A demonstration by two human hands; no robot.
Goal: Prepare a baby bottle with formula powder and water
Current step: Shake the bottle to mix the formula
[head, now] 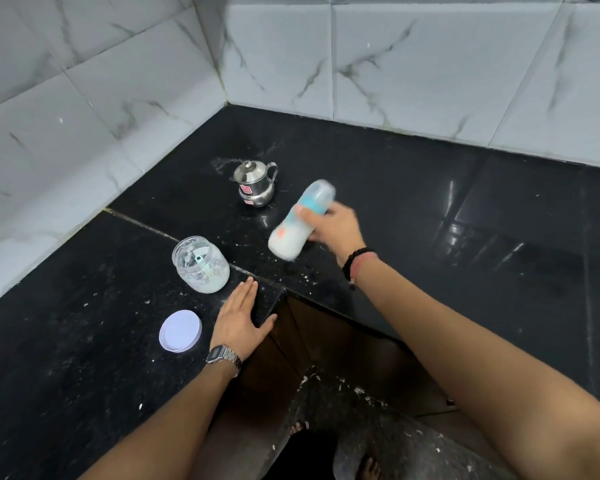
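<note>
Two hands: right hand (336, 227) fingers clamped round the tilted, blurred bottle (300, 221); left hand (241, 317) fingers straight, together, flat on the worktop (84, 341)

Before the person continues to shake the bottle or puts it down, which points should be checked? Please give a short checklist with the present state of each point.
1. Grip: the right hand holds the baby bottle around its middle: ok.
2. Bottle closed: a cap covers the top, but it is blurred, so the seal is unclear: cannot tell.
3. Mixing: the contents look milky white; lumps cannot be seen: cannot tell.
4. Formula jar closed: it stands open, its lid lies apart on the counter: not ok.
5. Left hand free: it rests flat on the counter edge, holding nothing: ok.
6. Steel pot: upright, lid on, apart from the bottle: ok.
</note>
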